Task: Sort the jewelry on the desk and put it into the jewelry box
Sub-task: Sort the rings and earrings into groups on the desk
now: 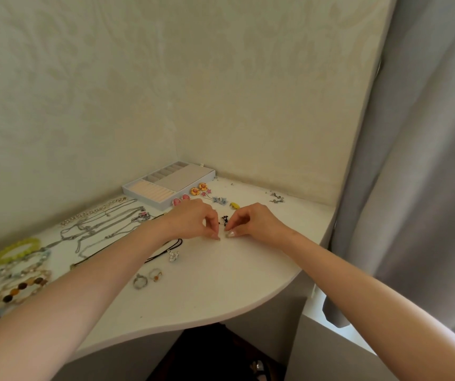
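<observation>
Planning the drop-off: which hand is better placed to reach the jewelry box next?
Probably the left. The left hand sits just in front of the jewelry box at the back left of the desk; the right hand is farther right and would have to cross over the left one.

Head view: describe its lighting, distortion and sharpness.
Head view: soft, even daylight, brightest beneath the curtain at lower right; wide-angle stretch lengthens the forearms; bracelets at the left edge smear; the tiny item pinched between left hand and right hand is unidentifiable.
</observation>
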The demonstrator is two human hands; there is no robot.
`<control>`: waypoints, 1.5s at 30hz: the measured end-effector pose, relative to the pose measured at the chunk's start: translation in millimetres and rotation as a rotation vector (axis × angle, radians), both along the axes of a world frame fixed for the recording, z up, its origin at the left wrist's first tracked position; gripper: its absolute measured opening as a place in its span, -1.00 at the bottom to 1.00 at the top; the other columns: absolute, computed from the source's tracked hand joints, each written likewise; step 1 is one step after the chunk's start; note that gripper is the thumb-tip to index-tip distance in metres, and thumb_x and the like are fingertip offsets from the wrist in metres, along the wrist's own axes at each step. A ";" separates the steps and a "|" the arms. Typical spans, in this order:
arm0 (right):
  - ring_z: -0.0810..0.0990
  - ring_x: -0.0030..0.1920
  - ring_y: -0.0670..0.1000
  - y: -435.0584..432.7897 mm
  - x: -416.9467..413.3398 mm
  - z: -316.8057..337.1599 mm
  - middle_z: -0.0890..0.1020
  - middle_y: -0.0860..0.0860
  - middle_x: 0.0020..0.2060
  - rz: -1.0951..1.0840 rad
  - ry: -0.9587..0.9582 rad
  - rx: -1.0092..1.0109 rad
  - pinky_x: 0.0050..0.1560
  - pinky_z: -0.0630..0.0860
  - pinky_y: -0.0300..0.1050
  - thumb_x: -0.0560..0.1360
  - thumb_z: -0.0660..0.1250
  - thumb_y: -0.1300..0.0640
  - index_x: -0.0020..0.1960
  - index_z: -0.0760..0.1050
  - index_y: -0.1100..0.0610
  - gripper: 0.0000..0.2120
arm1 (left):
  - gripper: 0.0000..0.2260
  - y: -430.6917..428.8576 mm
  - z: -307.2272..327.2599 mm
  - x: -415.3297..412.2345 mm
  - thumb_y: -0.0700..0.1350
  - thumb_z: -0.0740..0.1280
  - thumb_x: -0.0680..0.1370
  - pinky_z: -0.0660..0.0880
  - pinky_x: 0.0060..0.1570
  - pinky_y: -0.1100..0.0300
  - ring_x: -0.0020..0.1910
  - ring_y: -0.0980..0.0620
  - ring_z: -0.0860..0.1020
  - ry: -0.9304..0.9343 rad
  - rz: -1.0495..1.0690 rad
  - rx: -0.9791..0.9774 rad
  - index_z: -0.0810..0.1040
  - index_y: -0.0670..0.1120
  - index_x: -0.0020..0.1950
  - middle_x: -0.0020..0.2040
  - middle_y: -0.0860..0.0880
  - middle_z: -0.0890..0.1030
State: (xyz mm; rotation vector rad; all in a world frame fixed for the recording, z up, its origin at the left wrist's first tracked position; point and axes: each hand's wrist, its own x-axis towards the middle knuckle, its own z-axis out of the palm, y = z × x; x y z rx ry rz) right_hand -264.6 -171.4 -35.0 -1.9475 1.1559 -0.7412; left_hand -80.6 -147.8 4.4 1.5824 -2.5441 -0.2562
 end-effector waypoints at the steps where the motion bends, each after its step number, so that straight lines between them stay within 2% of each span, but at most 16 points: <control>1: 0.55 -0.25 -0.19 -0.3 0.7 -0.6 0.63 -0.05 -0.29 -0.002 0.004 -0.005 -0.06 0.47 -0.32 0.35 0.50 0.32 -0.13 0.65 0.19 -0.88 | -0.92 -1.0 -0.9 1.5 0.02 0.46 0.42 0.26 0.01 0.23 -0.28 0.30 0.38 -0.008 -0.001 -0.003 0.58 0.08 -0.21 -0.27 0.21 0.51; 4: 0.50 -0.37 -0.31 -1.8 2.2 -2.1 0.59 -0.09 -0.33 -0.004 0.031 -0.030 -0.21 0.41 -0.47 0.35 0.48 0.35 -0.09 0.65 0.19 -0.84 | -0.92 -2.5 -4.2 4.1 0.01 0.45 0.43 0.24 0.10 0.13 -0.23 0.25 0.37 -0.021 0.006 0.000 0.62 0.03 -0.16 -0.27 0.18 0.51; 7: 0.52 -0.34 -0.27 -4.2 0.5 -3.2 0.60 -0.04 -0.32 0.002 0.023 -0.042 -0.19 0.43 -0.43 0.34 0.46 0.40 -0.05 0.62 0.19 -0.78 | -0.91 -1.4 -4.9 4.4 -0.01 0.45 0.43 0.27 0.13 0.15 -0.26 0.28 0.38 0.003 -0.006 0.006 0.63 0.01 -0.14 -0.23 0.16 0.51; 9: 0.54 -0.29 -0.18 -4.6 0.2 -4.0 0.60 -0.02 -0.32 0.005 0.015 -0.046 -0.15 0.45 -0.34 0.34 0.45 0.41 -0.05 0.61 0.16 -0.75 | -0.92 -0.2 -4.4 4.5 -0.01 0.45 0.43 0.28 0.01 0.23 -0.27 0.29 0.39 0.014 -0.016 0.015 0.64 0.00 -0.14 -0.23 0.16 0.51; 12: 0.51 -0.29 -0.18 -3.0 3.7 -6.2 0.58 -0.04 -0.31 -0.003 0.018 -0.060 -0.15 0.44 -0.34 0.34 0.47 0.38 -0.04 0.60 0.15 -0.75 | -0.94 1.3 -4.0 3.6 -0.02 0.46 0.42 0.20 -0.24 0.40 -0.28 0.26 0.40 0.028 -0.033 0.022 0.65 0.02 -0.16 -0.24 0.18 0.49; 15: 0.49 -0.28 -0.18 -2.2 5.9 -7.9 0.56 -0.06 -0.30 -0.013 0.020 -0.082 -0.17 0.42 -0.35 0.35 0.48 0.35 -0.04 0.60 0.15 -0.77 | -0.95 1.0 -4.0 1.9 -0.04 0.47 0.42 0.17 -0.28 0.46 -0.29 0.26 0.39 0.029 -0.056 0.023 0.65 0.04 -0.15 -0.27 0.19 0.49; 17: 0.48 -0.28 -0.18 -3.5 2.6 -7.6 0.55 -0.06 -0.29 -0.042 -0.001 -0.099 -0.17 0.41 -0.35 0.37 0.45 0.35 -0.06 0.60 0.12 -0.79 | -0.95 -1.1 -4.3 2.7 -0.06 0.46 0.43 0.22 -0.25 0.46 -0.28 0.25 0.41 0.070 -0.070 0.031 0.64 0.04 -0.13 -0.26 0.21 0.50; 21: 0.47 -0.35 -0.10 -9.1 -13.9 -4.8 0.54 -0.06 -0.31 -0.158 -0.096 -0.144 -0.25 0.45 -0.33 0.42 0.41 0.32 -0.06 0.60 0.12 -0.85 | -0.95 -7.6 -6.1 3.5 -0.04 0.41 0.47 0.38 -0.12 0.16 -0.22 0.13 0.47 0.187 0.007 -0.063 0.56 0.10 -0.14 -0.23 0.18 0.55; 24: 0.47 -0.42 -0.10 -18.6 -34.4 -4.5 0.52 -0.03 -0.32 -0.289 -0.133 -0.181 -0.34 0.44 -0.36 0.43 0.42 0.30 -0.05 0.60 0.15 -0.87 | -0.96 -10.0 -7.6 -7.9 -0.08 0.32 0.53 0.40 -0.10 0.19 -0.14 0.11 0.49 0.218 0.055 -0.186 0.55 0.04 -0.11 -0.13 0.11 0.59; 28: 0.46 -0.44 -0.16 -34.8 -66.4 -7.2 0.51 -0.05 -0.34 -0.487 -0.115 -0.218 -0.32 0.44 -0.30 0.44 0.37 0.34 -0.07 0.60 0.15 -0.86 | -0.88 -17.3 -13.0 -33.1 0.02 0.34 0.52 0.29 -0.02 0.16 -0.03 0.09 0.39 0.109 -0.019 -0.259 0.57 0.03 -0.01 -0.05 0.11 0.58; 31: 0.47 -0.32 -0.03 -45.2 -86.6 -10.8 0.50 -0.04 -0.33 -0.563 -0.002 -0.239 -0.21 0.41 -0.21 0.43 0.33 0.36 -0.08 0.62 0.15 -0.82 | -0.73 -24.9 -15.1 -54.4 0.12 0.36 0.48 0.17 0.02 0.18 0.07 0.08 0.32 -0.001 -0.065 -0.247 0.53 0.06 0.12 0.06 0.10 0.51; 34: 0.47 -0.25 -0.03 -53.1 -98.9 -17.1 0.50 -0.02 -0.30 -0.576 0.071 -0.215 -0.33 0.33 -0.37 0.42 0.29 0.38 -0.06 0.64 0.14 -0.77 | -0.57 -33.2 -16.3 -72.6 0.16 0.37 0.45 0.13 0.09 0.17 0.20 0.03 0.28 -0.106 -0.079 -0.203 0.45 0.05 0.26 0.19 0.06 0.43; 35: 0.47 -0.25 -0.04 -55.5 -100.5 -19.5 0.50 -0.03 -0.30 -0.575 0.085 -0.211 -0.34 0.32 -0.34 0.42 0.30 0.38 -0.06 0.64 0.13 -0.77 | -0.52 -36.5 -16.7 -77.0 0.17 0.38 0.44 0.13 0.13 0.16 0.22 0.01 0.26 -0.135 -0.077 -0.200 0.42 0.04 0.30 0.22 0.05 0.41; 39: 0.48 -0.25 -0.02 -68.0 -100.0 -26.0 0.50 -0.02 -0.32 -0.565 0.103 -0.228 -0.16 0.40 -0.12 0.40 0.41 0.28 -0.07 0.64 0.06 -0.82 | -0.39 -50.3 -18.3 -88.6 0.21 0.38 0.41 0.13 0.17 0.15 0.25 0.00 0.23 -0.197 -0.064 -0.215 0.34 0.01 0.37 0.25 0.04 0.37; 45: 0.47 -0.28 -0.03 -83.1 -96.8 -24.9 0.49 -0.06 -0.33 -0.524 0.103 -0.227 -0.15 0.45 -0.09 0.37 0.49 0.16 -0.02 0.61 0.00 -0.80 | -0.38 -67.3 -20.1 -96.8 0.22 0.38 0.41 0.13 0.17 0.14 0.28 -0.01 0.23 -0.164 -0.018 -0.156 0.32 0.00 0.39 0.28 0.02 0.37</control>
